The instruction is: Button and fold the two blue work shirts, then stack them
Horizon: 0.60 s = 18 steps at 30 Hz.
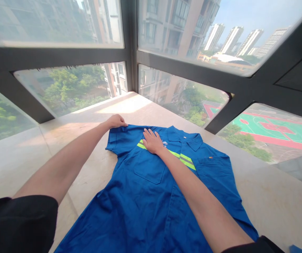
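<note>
A blue short-sleeved work shirt [140, 196] lies front side up, its collar [186, 137] pointing away from me. Yellow-green and grey reflective bands [185, 160] cross the chest, and a pocket shows below them. My left hand [116, 121] pinches the upper edge of the left-hand sleeve [119, 138] near the shoulder. Flat on the chest, beside a small white print, rests my right hand [153, 141] with its fingers stretched out. My right forearm covers part of the shirt's front, and its lower hem runs out of view.
The shirt lies on a pale stone-like ledge [93, 172] in a window corner. Dark window frames [132, 52] border it at the back and right. A scrap of blue cloth [295, 248] shows at the bottom right. Outside are trees, buildings and a sports court.
</note>
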### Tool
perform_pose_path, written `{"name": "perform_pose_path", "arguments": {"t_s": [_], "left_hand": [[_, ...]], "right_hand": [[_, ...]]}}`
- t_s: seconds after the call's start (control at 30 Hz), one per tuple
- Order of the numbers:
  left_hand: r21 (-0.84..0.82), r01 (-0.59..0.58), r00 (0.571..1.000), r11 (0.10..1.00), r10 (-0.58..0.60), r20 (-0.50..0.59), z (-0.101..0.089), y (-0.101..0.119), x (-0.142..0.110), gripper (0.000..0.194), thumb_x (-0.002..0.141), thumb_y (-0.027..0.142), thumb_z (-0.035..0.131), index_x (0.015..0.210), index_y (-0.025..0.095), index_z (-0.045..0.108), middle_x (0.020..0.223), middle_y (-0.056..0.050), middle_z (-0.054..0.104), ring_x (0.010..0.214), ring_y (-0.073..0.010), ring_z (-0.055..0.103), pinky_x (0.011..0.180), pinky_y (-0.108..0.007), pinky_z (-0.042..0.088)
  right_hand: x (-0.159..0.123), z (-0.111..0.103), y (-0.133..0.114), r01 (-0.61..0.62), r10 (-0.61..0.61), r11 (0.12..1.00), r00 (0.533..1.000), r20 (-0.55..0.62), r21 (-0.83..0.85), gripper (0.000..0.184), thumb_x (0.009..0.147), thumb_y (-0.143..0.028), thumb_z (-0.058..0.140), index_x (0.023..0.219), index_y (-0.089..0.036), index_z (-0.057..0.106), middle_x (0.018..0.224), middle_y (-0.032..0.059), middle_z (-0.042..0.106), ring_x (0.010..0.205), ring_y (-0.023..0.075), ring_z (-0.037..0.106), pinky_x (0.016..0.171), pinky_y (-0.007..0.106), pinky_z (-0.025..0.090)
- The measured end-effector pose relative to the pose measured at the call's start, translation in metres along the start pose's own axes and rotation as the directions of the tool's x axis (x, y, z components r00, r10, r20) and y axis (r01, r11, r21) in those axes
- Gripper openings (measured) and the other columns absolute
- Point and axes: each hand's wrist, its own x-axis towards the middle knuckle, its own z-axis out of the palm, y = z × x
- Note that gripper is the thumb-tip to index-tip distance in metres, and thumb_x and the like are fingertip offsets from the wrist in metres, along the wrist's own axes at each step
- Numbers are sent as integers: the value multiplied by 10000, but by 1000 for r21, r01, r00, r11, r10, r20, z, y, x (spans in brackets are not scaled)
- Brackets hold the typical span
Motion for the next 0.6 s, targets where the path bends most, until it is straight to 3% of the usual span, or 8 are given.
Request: {"name": "perform_pose_path", "arguments": {"t_s": [0.1, 0.23, 0.3, 0.4, 0.5, 0.6], "left_hand": [[119, 27, 996, 992, -17, -84, 1, 8, 0, 366, 852, 484, 553, 852, 185, 763, 937, -99, 754, 949, -269, 678, 792, -296, 492], [135, 92, 988, 987, -73, -136, 10, 15, -2, 418, 918, 460, 453, 1020, 169, 735, 1196, -190, 693, 1178, -369, 605, 956, -441, 462], [111, 142, 983, 984, -127, -133, 11, 11, -4, 468, 934, 491, 418, 1037, 149, 720, 1221, -220, 672, 1202, -391, 588, 973, -476, 457], [49, 218, 973, 975, -213, -90, 7, -3, -11, 596, 955, 568, 330, 975, 105, 706, 1153, -247, 682, 1102, -367, 643, 900, -438, 509], [-164, 313, 950, 935, -309, 49, 1, -20, -21, 651, 924, 671, 347, 944, 110, 678, 988, -198, 711, 846, -256, 693, 731, -335, 552], [-461, 498, 860, 735, -351, 370, 0, -30, -35, 528, 705, 646, 732, 859, 147, 655, 818, -107, 693, 674, -177, 634, 628, -278, 535]], "right_hand": [[4, -2, 2, 1, 0, 1000, 999, 40, -2, 566, 1009, -376, 327, 1522, -144, 382, 1634, 73, 264, 1490, 279, 264, 1192, 556, 222], [6, -3, 3, -21, 21, 1000, 998, 61, 4, 573, 1007, -381, 339, 1526, -141, 372, 1632, 77, 269, 1495, 278, 259, 1192, 550, 227], [7, -4, 3, -35, 34, 999, 996, 78, 13, 577, 1009, -387, 335, 1535, -149, 359, 1635, 76, 260, 1500, 273, 251, 1198, 540, 219], [10, -6, 2, -60, 56, 998, 991, 121, 30, 597, 1010, -397, 320, 1559, -160, 315, 1643, 70, 237, 1510, 271, 229, 1205, 534, 201], [15, -10, 2, -93, 82, 994, 980, 180, 53, 619, 1008, -407, 307, 1578, -169, 273, 1653, 62, 206, 1520, 272, 199, 1214, 528, 178], [19, -12, 1, -125, 103, 989, 966, 237, 83, 669, 1007, -494, 283, 1588, -166, 243, 1663, 58, 164, 1533, 277, 151, 1223, 530, 141]]}}
